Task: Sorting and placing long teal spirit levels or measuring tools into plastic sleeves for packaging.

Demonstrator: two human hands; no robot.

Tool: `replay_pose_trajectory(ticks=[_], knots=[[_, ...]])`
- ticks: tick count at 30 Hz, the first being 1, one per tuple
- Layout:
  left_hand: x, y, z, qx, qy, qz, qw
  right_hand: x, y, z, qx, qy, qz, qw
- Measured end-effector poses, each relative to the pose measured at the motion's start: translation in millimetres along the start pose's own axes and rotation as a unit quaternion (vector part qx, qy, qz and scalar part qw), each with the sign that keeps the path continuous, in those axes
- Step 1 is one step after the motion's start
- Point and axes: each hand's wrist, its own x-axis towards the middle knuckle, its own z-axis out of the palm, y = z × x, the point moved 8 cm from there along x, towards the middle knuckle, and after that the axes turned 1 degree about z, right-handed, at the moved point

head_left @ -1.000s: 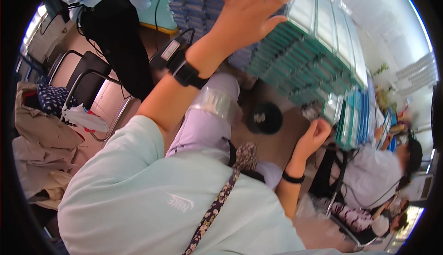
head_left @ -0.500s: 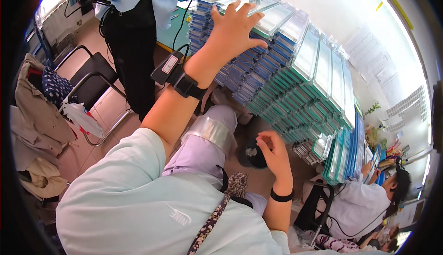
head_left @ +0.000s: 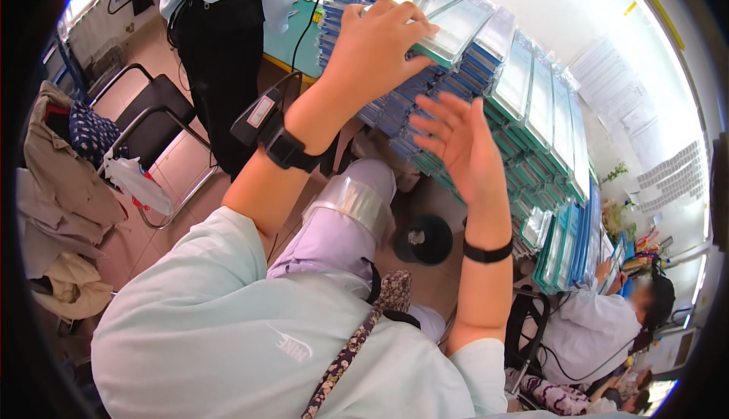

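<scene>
My left hand (head_left: 383, 47) reaches over the top of a tall stack, its fingers bent onto a long flat clear plastic case (head_left: 456, 36) with a greenish edge. The thumb sits at that case's near end; the palm hides part of the grip. My right hand (head_left: 465, 146) is raised in front of the stack, fingers apart and slightly blurred, with nothing in it. Beneath the top layer lie several blue-edged cases (head_left: 399, 127). Green-edged cases (head_left: 531, 153) are piled to the right.
A dark bin (head_left: 433, 248) stands on the floor below the stack. At the left are a black chair (head_left: 156, 111) and clothes (head_left: 68, 176). One person in dark trousers (head_left: 216, 77) stands at the upper left; another in a white top (head_left: 588, 335) sits at the lower right.
My left hand has come down from above the stack, its spread fingers bending onto a case. My right hand has risen from above the bin to the front of the stack, its fingers opening.
</scene>
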Motion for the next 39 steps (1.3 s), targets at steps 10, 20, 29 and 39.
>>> replay_pose_trajectory(ticks=[10, 20, 29, 39], knots=[[-10.5, -21.4, -46.5, -0.138, 0.116, 0.017, 0.984, 65.6, -22.9, 39.3, 0.044, -0.018, -0.028, 0.998], [-30.9, -65.3, 25.7, -0.702, -0.095, -0.337, 0.62, 32.6, -47.0, 48.3, -0.035, -0.031, -0.097, 0.994], [-22.5, -13.8, 6.3, -0.696, -0.045, -0.246, 0.673, -52.1, -99.0, 15.2, -0.07, 0.016, -0.153, 0.986], [-19.4, 55.4, 23.4, -0.71, -0.056, -0.248, 0.657, -104.9, -92.2, -44.8, -0.127, 0.202, -0.181, 0.954]])
